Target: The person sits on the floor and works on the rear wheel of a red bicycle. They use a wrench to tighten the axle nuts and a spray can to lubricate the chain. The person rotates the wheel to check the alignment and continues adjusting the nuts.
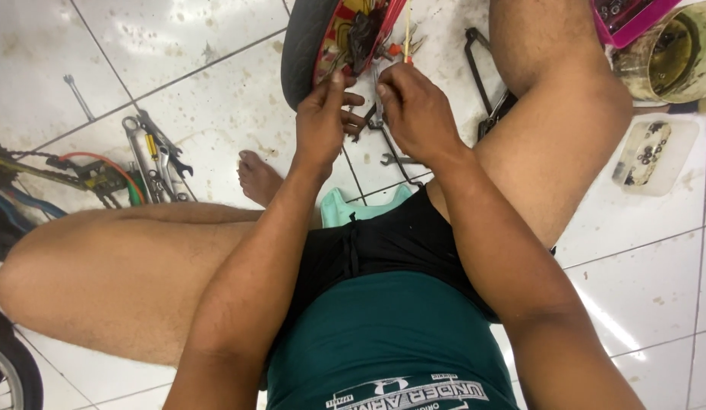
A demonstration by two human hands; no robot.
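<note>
Small wheel (311,45) sits at top centre of the head view, on edge on the white tile floor (216,114) ahead of the seated person's knees. Black rubber tyre outside, red plastic body inside with yellow patches and a dark, greasy-looking centre; only its lower part is in frame. Left hand (323,114) is at the tyre's lower edge, fingers curled, thumb up against the red part; pinching something small or just bracing, can't tell. Right hand (417,106) is just beside it, fingers closed round a thin metal tool (377,114) whose tip is hidden between the hands. A yellow stick-like rod (406,30) stands above the right hand, near the hub. Risks, as I judge them: the wheel isn't clamped, so force from the tool could roll or tip it away from the left hand. Grease at the hub could let the tool slip toward the left fingers, which sit very close. Any small part freed here could drop and skid off on smooth tile. Bare foot (258,178) lies just below the hands, with a loose spanner (395,159) nearby and a spanner pile (156,163) to the left. A parts tray (653,156) sits well right, out of easy reach.
</note>
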